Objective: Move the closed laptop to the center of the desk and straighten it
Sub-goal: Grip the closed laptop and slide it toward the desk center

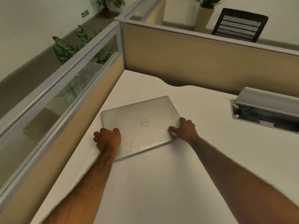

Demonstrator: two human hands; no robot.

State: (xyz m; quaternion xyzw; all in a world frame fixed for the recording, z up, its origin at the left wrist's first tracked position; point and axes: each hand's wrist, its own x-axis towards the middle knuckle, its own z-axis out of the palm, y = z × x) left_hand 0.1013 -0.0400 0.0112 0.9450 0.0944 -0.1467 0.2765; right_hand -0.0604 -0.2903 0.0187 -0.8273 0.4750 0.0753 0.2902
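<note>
Mid-frame, laptop (140, 125): closed, lying skewed on the desk (194, 159), left of centre.
Left hand (107, 139): gripping its near-left corner.
Right hand (184, 129): gripping its right edge.

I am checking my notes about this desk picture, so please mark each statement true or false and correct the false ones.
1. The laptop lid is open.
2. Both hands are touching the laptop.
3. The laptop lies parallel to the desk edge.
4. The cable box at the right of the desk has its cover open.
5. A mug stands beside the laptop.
1. False. The laptop is closed, lid logo facing up.
2. True. The left hand grips its near-left corner and the right hand its right edge.
3. False. It sits skewed on the desk.
4. True. The cable box is open.
5. False. No mug is visible.
</note>
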